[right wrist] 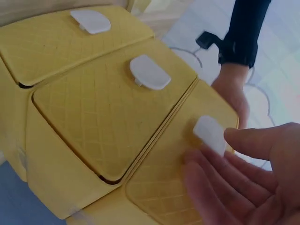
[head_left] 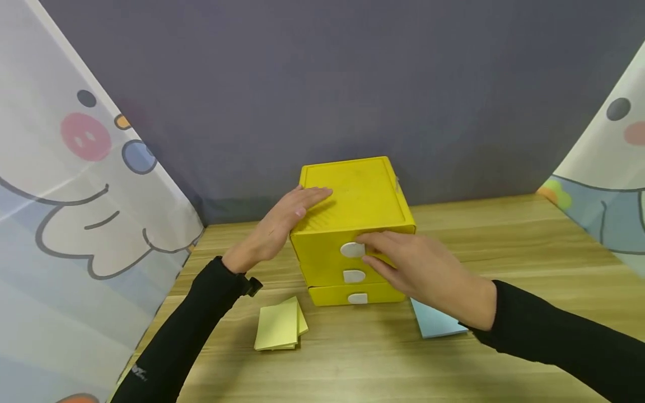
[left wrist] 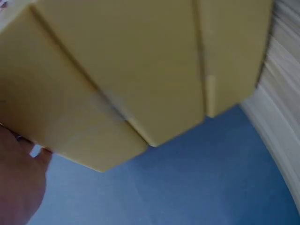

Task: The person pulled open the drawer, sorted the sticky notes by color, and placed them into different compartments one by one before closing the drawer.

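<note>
Head view, lower centre: yellow sticky notes (head_left: 279,326) and a blue pad (head_left: 437,322) lie on the wooden desk (head_left: 504,235). Above them, mid-frame, the right hand (head_left: 428,271) touches fingertips to the top white drawer handle (head_left: 351,249), fingers loosely extended, apparently to pull. The left hand (head_left: 274,229) lies flat on the yellow drawer box (head_left: 360,196), likely steadying it.

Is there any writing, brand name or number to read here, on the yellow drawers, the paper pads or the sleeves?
Left sleeve: small white lettering, too small and blurred to read.
Yellow drawer box: no text; plain white handles.
Yellow note pad: blank.
Blue note pad: blank.
Curtains: cartoon drawings only, no words.
</note>
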### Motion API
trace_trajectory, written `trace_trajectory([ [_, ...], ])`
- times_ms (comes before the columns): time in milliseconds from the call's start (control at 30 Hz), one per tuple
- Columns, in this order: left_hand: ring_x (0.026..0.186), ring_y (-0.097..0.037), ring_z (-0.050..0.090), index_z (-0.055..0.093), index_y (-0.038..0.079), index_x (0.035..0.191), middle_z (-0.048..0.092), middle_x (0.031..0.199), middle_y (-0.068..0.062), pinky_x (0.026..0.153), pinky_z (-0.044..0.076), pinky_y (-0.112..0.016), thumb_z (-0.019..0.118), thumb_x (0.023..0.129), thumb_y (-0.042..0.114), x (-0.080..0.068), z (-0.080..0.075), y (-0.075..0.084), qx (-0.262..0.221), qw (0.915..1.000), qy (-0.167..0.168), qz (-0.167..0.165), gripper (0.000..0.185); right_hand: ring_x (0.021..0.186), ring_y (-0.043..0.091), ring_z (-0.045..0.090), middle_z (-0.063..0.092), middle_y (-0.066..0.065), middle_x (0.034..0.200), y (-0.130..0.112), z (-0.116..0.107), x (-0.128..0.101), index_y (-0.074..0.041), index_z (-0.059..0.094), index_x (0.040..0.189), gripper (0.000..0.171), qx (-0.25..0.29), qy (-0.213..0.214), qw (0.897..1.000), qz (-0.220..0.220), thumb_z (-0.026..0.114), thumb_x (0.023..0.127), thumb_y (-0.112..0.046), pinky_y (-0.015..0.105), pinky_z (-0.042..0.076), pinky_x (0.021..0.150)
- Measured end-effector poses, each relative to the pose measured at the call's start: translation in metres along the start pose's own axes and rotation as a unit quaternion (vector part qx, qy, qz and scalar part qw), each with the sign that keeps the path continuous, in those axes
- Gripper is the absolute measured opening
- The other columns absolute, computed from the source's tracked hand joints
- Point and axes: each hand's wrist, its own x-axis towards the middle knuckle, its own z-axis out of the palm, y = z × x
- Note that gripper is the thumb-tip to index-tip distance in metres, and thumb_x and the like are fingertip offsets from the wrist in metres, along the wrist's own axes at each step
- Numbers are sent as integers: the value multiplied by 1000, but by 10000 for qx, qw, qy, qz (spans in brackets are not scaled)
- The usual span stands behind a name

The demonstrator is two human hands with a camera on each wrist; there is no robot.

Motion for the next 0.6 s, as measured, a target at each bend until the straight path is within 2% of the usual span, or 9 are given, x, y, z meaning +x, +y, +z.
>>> trace_trajectory([
  [100,152,-27,36,45,16,154,45,160,-7,135,7,-44,6,109,55,-1,3,-5,185,9993,85,321,71,65,3,64,77,-6,88,0,3,4,-17,73,110,25,-291,260,9992,34,80,87,-18,16,45,48],
  [267,150,-27,36,52,13,150,47,158,-9,135,2,-39,8,110,52,0,9,-8,-271,9985,236,421,71,57,1,61,76,-8,79,0,9,6,-19,74,101,18,-491,658,9966,60,82,84,-20,14,33,42],
  [467,151,-28,37,53,13,148,48,157,-11,135,1,-41,7,110,52,-4,11,-8,-315,9980,339,430,72,53,-1,52,70,-10,72,-5,10,6,-19,73,94,10,-506,515,9971,225,79,87,-23,13,28,42],
  [600,148,-26,41,54,13,147,51,154,-10,135,2,-38,9,110,53,-7,15,-9,-577,9962,565,312,71,52,-2,47,67,-12,69,-14,8,2,-20,72,92,11,-521,498,9972,199,81,85,-22,12,25,43],
])
